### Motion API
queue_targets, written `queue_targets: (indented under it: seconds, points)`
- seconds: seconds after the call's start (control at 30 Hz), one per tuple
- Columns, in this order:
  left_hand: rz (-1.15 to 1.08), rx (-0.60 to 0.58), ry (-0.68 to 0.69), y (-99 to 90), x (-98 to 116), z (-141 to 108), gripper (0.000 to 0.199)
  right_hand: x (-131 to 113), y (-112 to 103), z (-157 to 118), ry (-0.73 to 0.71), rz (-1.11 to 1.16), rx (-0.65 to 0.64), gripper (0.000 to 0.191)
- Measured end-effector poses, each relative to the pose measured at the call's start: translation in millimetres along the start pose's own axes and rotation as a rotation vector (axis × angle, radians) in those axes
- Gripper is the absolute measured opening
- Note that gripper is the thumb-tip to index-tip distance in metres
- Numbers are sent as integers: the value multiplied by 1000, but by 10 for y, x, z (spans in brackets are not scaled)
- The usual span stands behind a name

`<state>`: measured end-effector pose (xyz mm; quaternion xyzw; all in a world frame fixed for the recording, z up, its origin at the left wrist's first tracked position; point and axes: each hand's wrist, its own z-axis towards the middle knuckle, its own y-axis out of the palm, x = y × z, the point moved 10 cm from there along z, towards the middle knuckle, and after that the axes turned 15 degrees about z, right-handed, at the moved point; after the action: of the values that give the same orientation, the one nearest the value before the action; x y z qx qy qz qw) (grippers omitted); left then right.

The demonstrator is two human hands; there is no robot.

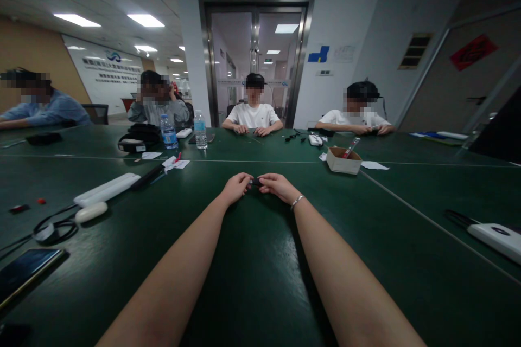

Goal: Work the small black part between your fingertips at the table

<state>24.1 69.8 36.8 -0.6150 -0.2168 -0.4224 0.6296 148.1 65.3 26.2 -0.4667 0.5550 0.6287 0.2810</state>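
Note:
Both my hands meet over the middle of the dark green table. Between them is a small dark object, too small to identify. My left hand pinches its left end, where a lighter tip shows. The fingers of my right hand are closed on its right end. A silver bracelet circles my right wrist.
Two water bottles and a black case stand at the back left. A small box sits right of my hands. On the left lie a phone, cables and a white bar. Several people sit across the table.

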Motion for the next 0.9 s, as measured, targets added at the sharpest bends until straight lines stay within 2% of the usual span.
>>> queue_targets:
  seconds: [0.43, 0.57, 0.9]
  points:
    - [6, -51, -23, 42, 14, -16, 30, -8, 9, -10, -1, 0, 2, 9]
    - [10, -27, -13, 21, 11, -8, 29, -10, 11, -8, -4, -3, 3, 10]
    - [18, -48, 11, 40, 13, -5, 32, -4, 4, 5, -4, 4, -2, 10]
